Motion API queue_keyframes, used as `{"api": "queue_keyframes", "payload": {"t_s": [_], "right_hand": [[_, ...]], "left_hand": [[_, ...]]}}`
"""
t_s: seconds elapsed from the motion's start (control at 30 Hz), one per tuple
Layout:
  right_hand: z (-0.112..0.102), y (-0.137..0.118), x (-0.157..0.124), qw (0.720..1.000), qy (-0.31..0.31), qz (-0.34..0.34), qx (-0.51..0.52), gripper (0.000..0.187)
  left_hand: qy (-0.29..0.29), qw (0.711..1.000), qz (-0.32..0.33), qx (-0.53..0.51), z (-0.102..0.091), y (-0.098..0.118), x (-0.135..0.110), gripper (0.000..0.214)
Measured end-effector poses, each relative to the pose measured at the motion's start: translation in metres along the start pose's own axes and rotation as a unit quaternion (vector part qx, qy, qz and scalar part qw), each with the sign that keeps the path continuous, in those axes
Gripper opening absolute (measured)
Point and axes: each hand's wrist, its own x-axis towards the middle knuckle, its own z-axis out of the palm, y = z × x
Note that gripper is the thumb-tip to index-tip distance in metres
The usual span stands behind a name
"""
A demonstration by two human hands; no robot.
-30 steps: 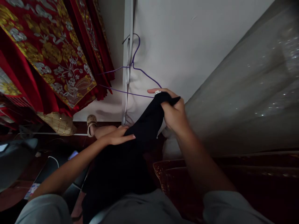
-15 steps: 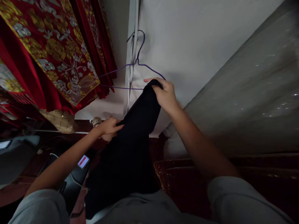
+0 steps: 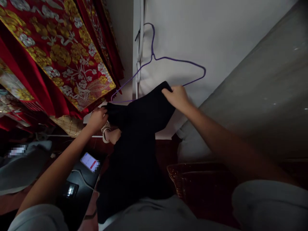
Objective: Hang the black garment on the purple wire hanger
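A black garment (image 3: pixel 137 144) hangs down in front of me, stretched between both hands. My left hand (image 3: pixel 97 118) is closed on its left top corner. My right hand (image 3: pixel 176 97) is closed on its right top corner, close to the lower wire of a purple wire hanger (image 3: pixel 168 59). The hanger hangs by its hook from a white strip on the white wall. The garment's top edge lies just under the hanger's bottom wire.
Red and gold embroidered cloth (image 3: pixel 55 54) hangs at the left. A pale sheer curtain (image 3: pixel 260 96) fills the right. A dark red basket (image 3: pixel 199 183) stands low right of the garment. A lit phone (image 3: pixel 90 161) lies on dark gear at lower left. A sandalled foot (image 3: pixel 109 134) shows behind the garment.
Both hands have moved apart, spreading the garment's top edge wide. The left hand went from lying on the cloth to gripping its corner. The hanger has turned to face me more fully.
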Motion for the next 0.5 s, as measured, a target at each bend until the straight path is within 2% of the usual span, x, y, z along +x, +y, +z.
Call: {"api": "queue_keyframes", "payload": {"t_s": [0.1, 0.2, 0.27, 0.37, 0.4, 0.43, 0.5], "right_hand": [[-0.023, 0.005, 0.0, 0.999, 0.022, -0.021, -0.014, 0.049], [-0.024, 0.0, -0.013, 0.999, -0.008, -0.033, 0.021, 0.049], [-0.019, -0.009, -0.028, 0.996, -0.025, -0.061, 0.055, 0.043], [-0.024, -0.022, -0.045, 0.983, -0.007, -0.156, 0.095, 0.012], [-0.031, -0.023, -0.045, 0.977, 0.023, -0.184, 0.101, 0.017], [-0.042, -0.022, -0.043, 0.973, 0.065, -0.197, 0.1, 0.03], [-0.066, -0.014, -0.029, 0.97, 0.156, -0.171, 0.077, 0.042]], "left_hand": [[0.024, 0.995, 0.059, -0.077, -0.011, 0.042, 0.025, 0.028], [0.044, 0.987, 0.119, -0.102, -0.019, 0.081, 0.054, 0.01], [0.045, 0.981, 0.162, -0.095, -0.019, 0.099, 0.073, 0.022], [0.033, 0.976, 0.204, -0.074, -0.013, 0.109, 0.098, 0.041], [0.031, 0.975, 0.207, -0.07, -0.011, 0.108, 0.105, 0.041], [0.032, 0.976, 0.204, -0.069, -0.009, 0.105, 0.109, 0.039], [0.048, 0.978, 0.19, -0.07, -0.01, 0.094, 0.114, 0.03]]}}
